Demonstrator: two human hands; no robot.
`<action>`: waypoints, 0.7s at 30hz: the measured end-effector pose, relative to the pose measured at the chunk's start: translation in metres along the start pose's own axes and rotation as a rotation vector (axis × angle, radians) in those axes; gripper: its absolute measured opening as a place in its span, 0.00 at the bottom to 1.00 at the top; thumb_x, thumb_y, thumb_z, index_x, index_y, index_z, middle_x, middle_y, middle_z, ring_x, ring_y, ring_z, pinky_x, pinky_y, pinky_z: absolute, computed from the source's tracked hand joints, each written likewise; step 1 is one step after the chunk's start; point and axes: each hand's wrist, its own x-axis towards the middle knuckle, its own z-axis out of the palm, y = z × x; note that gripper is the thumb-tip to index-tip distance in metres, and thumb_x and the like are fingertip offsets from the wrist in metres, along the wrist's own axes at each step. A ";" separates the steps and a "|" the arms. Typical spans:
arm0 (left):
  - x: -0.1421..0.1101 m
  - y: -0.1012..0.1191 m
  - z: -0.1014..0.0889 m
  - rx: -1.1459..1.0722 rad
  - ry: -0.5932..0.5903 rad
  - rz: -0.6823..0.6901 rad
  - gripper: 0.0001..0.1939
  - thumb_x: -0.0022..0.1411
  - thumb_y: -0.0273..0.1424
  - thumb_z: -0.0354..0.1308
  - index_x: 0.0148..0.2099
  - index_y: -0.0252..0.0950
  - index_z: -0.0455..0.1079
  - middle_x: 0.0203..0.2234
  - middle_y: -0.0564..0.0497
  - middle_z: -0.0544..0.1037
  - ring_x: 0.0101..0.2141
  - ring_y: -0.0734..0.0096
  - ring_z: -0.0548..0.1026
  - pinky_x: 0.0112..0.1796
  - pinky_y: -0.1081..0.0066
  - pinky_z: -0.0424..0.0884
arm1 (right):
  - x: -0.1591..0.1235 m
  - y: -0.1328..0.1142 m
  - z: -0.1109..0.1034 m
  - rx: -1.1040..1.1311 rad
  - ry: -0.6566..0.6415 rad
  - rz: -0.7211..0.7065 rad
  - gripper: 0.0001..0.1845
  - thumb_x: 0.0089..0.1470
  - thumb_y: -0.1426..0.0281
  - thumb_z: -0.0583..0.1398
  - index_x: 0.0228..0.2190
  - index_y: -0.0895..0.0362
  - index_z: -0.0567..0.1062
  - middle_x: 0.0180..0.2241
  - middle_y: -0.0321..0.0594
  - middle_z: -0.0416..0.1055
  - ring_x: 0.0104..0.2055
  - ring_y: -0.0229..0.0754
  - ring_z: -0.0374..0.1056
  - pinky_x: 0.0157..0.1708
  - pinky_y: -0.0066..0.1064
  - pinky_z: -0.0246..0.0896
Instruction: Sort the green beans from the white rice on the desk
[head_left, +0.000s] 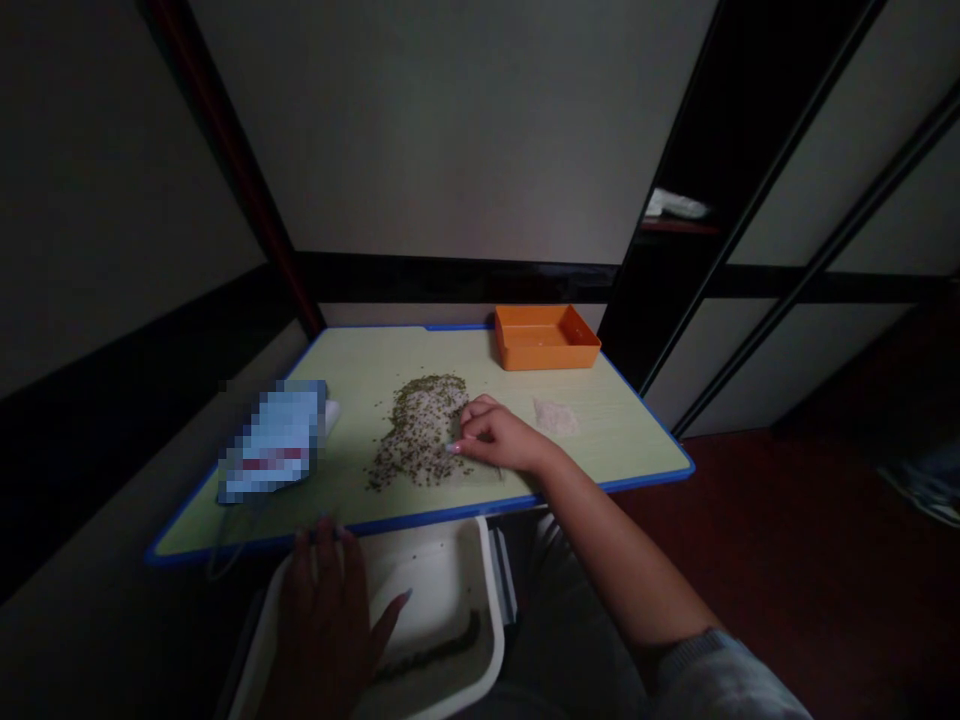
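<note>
A loose pile of small green beans (411, 441) mixed with pale grains is spread over the middle of the tabletop. At the pile's right edge is my right hand (499, 435), its fingers curled and its thumb and forefinger drawn together; whatever they hold is too small to make out. A clear plastic bag or sheet (480, 474) lies partly beneath that hand. My left hand (330, 600) is stretched out with thumb apart, over the left side of a white basin (491, 640) and near the table's front edge. Dark green beans lie along the basin's bottom.
An orange open box (551, 356) stands at the table's back right. In front of it lies a small flat heap of pale grains (555, 416). A blurred blue-and-white packet (274, 445) rests at the left. Blue edging (622, 484) borders the table (360, 350), which adjoins a wall.
</note>
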 end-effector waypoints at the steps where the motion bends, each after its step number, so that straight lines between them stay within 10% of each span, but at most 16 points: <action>1: 0.000 0.000 0.001 0.004 -0.003 -0.003 0.49 0.66 0.53 0.44 0.72 0.20 0.35 0.73 0.21 0.37 0.73 0.30 0.38 0.65 0.33 0.56 | 0.002 0.001 0.001 0.017 0.000 0.001 0.22 0.56 0.71 0.70 0.16 0.58 0.68 0.31 0.36 0.70 0.40 0.40 0.63 0.48 0.33 0.56; 21: 0.000 0.003 -0.003 0.047 -0.003 -0.001 0.47 0.67 0.52 0.40 0.72 0.18 0.37 0.73 0.22 0.39 0.73 0.31 0.38 0.66 0.39 0.54 | 0.010 0.003 0.010 -0.007 0.132 0.043 0.25 0.54 0.61 0.71 0.16 0.56 0.69 0.29 0.37 0.69 0.39 0.42 0.63 0.45 0.34 0.57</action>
